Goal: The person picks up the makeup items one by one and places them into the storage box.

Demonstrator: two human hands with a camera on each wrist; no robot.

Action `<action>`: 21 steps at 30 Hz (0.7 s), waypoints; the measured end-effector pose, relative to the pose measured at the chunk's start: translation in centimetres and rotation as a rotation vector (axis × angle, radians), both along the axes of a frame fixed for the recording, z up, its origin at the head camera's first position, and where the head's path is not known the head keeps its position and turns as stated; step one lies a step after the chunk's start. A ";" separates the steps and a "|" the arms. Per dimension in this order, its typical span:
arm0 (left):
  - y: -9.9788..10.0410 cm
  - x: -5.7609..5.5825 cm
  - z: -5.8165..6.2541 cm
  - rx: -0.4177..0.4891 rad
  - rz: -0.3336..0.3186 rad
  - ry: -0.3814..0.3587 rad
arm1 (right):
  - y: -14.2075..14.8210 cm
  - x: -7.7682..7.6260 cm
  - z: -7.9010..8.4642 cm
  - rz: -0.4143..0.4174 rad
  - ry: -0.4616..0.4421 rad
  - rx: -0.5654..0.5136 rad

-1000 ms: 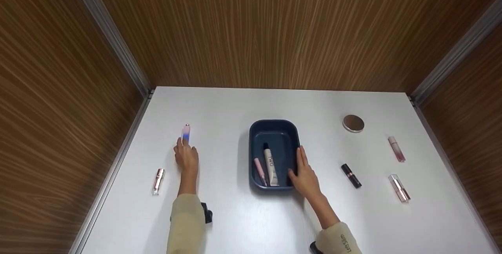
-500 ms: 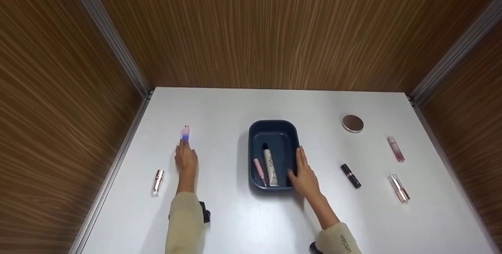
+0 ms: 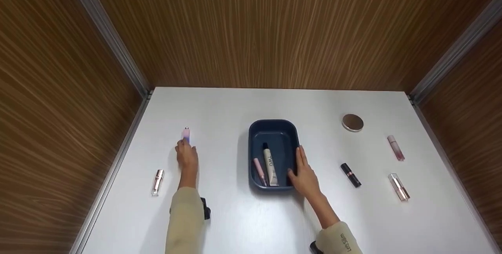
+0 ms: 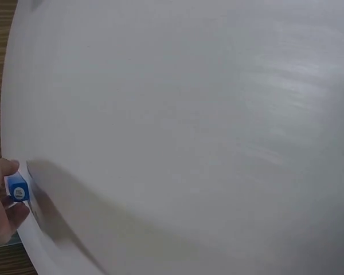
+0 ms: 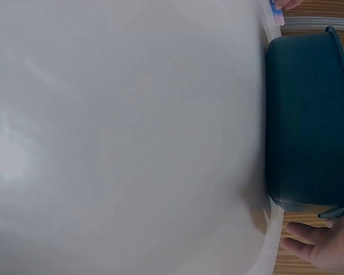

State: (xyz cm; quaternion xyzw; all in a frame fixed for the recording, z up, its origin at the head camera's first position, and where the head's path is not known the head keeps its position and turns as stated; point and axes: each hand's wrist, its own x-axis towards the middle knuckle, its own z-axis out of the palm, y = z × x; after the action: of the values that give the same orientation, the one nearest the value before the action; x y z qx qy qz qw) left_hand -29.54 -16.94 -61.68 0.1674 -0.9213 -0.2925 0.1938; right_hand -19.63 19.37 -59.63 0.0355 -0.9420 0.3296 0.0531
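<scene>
1. Pink-and-blue tube point(image 3: 186, 133): worktop point(image 3: 219, 109), left side.
2. Left hand point(image 3: 186, 156): pinching tube; even pressure from both sides should suit.
3. Blue box point(image 3: 281, 144): right of tube.
4. Right hand point(image 3: 306, 179): gripping box wall, thumb inside; best steady.

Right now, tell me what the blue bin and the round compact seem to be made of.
Blue bin: probably moulded plastic, satin; rounded corners, smooth walls, only a soft sheen. Round compact: its shiny, silvery rim suggests metal or metal-look plastic; the smooth brown top's material stays unclear.
</scene>
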 end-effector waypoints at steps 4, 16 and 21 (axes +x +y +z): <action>-0.3 -0.3 -0.1 0.011 0.021 -0.021 | -0.1 0.0 0.0 0.001 -0.001 -0.001; -0.1 -0.6 -0.8 -0.025 0.025 -0.002 | 0.0 0.0 -0.1 0.001 0.010 -0.004; 0.2 -0.5 -0.9 -0.027 0.024 -0.017 | 0.0 0.0 0.0 -0.009 -0.010 0.014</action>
State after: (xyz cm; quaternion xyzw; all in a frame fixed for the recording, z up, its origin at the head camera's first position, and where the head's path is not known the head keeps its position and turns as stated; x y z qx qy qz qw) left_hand -30.00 -16.71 -62.55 0.1785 -0.9247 -0.2762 0.1917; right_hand -19.63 19.36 -59.66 0.0300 -0.9446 0.3231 0.0493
